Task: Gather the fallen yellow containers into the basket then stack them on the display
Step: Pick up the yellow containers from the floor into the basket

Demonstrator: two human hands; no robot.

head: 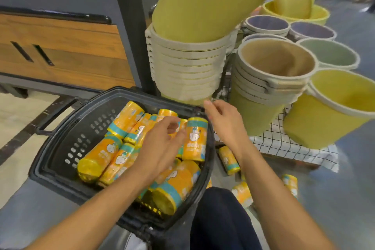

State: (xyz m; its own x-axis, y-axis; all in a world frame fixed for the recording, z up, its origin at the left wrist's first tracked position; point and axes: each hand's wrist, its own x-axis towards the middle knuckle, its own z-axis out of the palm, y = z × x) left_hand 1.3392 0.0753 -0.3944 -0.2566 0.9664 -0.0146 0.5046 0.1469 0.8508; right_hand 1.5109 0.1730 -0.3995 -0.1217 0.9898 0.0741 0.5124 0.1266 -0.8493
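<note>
A black plastic basket (60,144) stands on the floor in front of me. Several yellow containers (125,117) with teal bands lie inside it, and one (195,140) stands upright by the right wall. My left hand (162,146) hovers over the pile with loosely curled fingers and holds nothing. My right hand (223,122) hangs above the basket's right rim, fingers relaxed and empty. Three more yellow containers lie on the floor to the right: one (228,160) beside the basket, one (242,194) near my knee, one (290,184) farther right.
Stacked yellow and beige buckets (186,63) crowd a checked cloth (284,144) on a low display to the right. A black post (132,26) rises behind the basket. A wooden counter (60,46) runs along the left. My knee (221,219) is beside the basket.
</note>
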